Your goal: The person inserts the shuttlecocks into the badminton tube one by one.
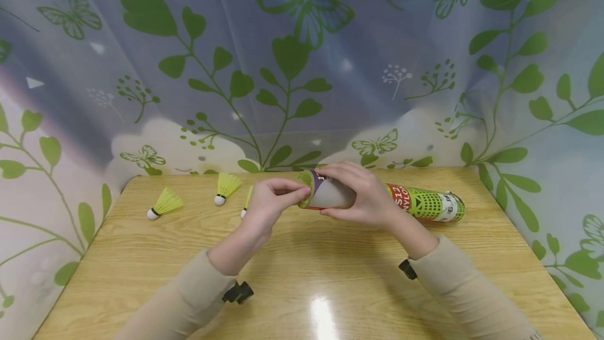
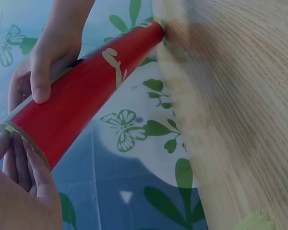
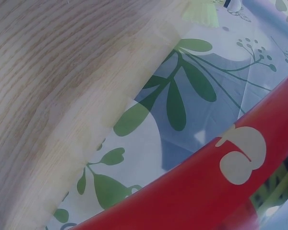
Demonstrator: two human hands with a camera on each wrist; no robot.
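My right hand (image 1: 360, 193) holds a long shuttlecock tube (image 1: 427, 203) from above, thumb on the near side and fingers over the far side. The tube lies roughly level, its mouth toward the left, and shows a red side in the left wrist view. At that mouth, my left hand (image 1: 269, 203) has its thumb and fingers together, tips just inside the rim. They pinch the yellow-green skirt edge of a shuttlecock (image 1: 305, 178); the rest of it is hidden in the tube. Just behind the left hand lies another yellow shuttlecock (image 1: 248, 198), partly covered.
Two more yellow shuttlecocks with white bases, one (image 1: 165, 203) farther left and one (image 1: 226, 188) nearer the back edge, lie on the wooden table (image 1: 302, 277). A curtain (image 1: 330, 119) with leaves and butterflies hangs right behind the table and along both sides.
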